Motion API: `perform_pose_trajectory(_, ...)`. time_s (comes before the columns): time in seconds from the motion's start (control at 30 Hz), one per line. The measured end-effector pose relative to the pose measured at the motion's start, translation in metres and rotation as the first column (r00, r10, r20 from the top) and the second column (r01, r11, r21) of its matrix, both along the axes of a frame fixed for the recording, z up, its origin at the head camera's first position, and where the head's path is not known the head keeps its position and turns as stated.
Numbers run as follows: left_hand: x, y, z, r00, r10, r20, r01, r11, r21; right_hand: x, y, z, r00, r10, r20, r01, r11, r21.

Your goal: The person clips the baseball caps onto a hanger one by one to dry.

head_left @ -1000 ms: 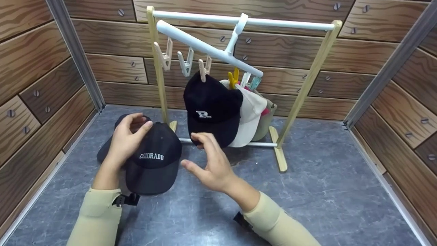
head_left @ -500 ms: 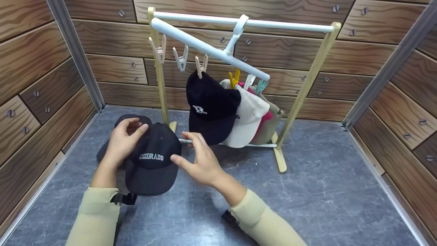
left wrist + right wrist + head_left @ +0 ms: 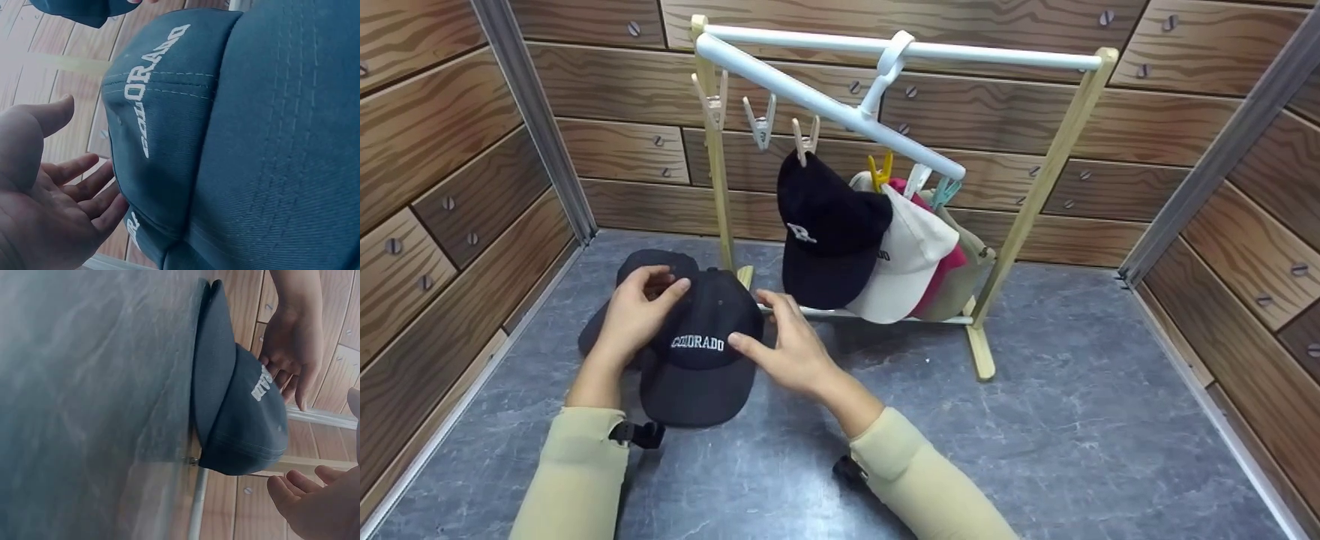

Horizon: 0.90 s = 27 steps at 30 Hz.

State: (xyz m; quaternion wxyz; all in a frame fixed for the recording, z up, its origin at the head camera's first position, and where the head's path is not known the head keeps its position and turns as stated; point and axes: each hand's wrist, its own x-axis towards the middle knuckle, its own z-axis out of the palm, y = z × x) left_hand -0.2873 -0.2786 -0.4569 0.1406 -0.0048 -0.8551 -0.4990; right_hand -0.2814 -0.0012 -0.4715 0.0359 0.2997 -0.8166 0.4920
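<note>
A dark baseball cap [image 3: 701, 341] lettered COLORADO lies on the grey tabletop at the left, overlapping a second dark cap [image 3: 654, 262] behind it. My left hand [image 3: 639, 307] is over the upper left of the front cap. In the left wrist view, the fingers of the left hand [image 3: 62, 191] are spread right by the crown's side, thumb apart, palm bare. My right hand [image 3: 795, 345] is at the front cap's right side, thumb and fingers apart. The right wrist view shows this right hand [image 3: 320, 500] beside the crown with nothing between its fingers.
A wooden rack [image 3: 1046, 180] with a white top bar [image 3: 997, 56] holds a tilted white hanger [image 3: 817, 101]. Clothespins clip a black cap [image 3: 829, 232], a white cap [image 3: 911, 262] and further caps behind. Two clothespins [image 3: 761, 124] at its left hold nothing. Wood-patterned walls enclose the table.
My right hand has moved left, from by the hanging black cap to the front COLORADO cap's side. The hanger has swung, its right end coming lower. The left hand has barely shifted.
</note>
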Motion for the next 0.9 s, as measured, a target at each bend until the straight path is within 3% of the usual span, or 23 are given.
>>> perform_pose_trajectory(0.43, -0.003, 0.002, -0.005, 0.999, 0.016, 0.030, -0.013, 0.996, -0.088, -0.015, -0.015, -0.007, 0.986, -0.028, 0.165, 0.033, 0.999, -0.029)
perform_pose_trajectory(0.67, -0.006, 0.003, -0.010, 0.996, 0.034, 0.086, -0.021, 0.988, -0.153, -0.020, -0.020, -0.011, 0.981, -0.026, 0.191, 0.032, 0.999, -0.033)
perform_pose_trajectory(0.9, -0.006, 0.003, -0.010, 0.995, 0.031, 0.097, -0.015, 0.986, -0.168, -0.022, -0.021, -0.011, 0.973, -0.005, 0.232, 0.015, 0.999, -0.039)
